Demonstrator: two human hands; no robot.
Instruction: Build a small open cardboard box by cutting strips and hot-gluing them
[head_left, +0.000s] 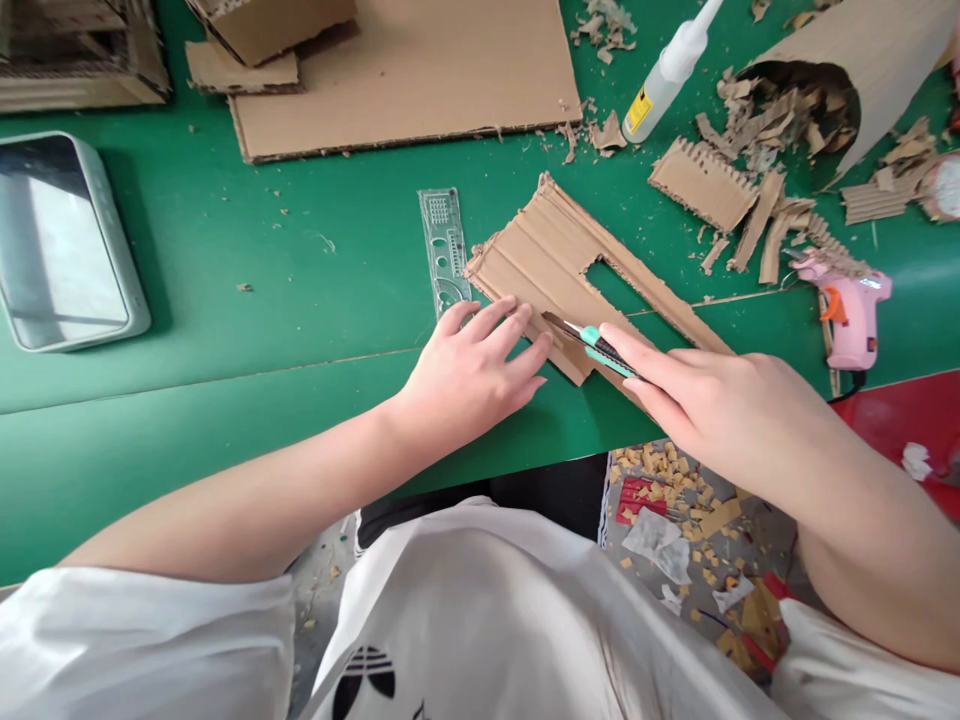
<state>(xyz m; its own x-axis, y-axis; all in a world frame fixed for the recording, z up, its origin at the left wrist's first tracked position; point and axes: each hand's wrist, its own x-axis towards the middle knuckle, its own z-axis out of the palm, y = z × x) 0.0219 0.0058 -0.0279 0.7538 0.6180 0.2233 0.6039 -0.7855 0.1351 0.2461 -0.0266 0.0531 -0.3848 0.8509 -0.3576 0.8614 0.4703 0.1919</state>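
The left hand (469, 370) partly hid the clear ruler (441, 226), the right hand (716, 398) the cutter (609, 357); the view's top cropped the bottle (667, 86)

We get bright, even light. Between nine and ten o'clock, a glossy screen (60, 240) throws back pale glare; near three o'clock, the desk (926, 290) shines. Shadows fall soft, and wide-angle stretch warps the edges.

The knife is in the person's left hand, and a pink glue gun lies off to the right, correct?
Not quite: the head view shows the knife in the right hand, not the left hand. The pink glue gun does lie off to the right.
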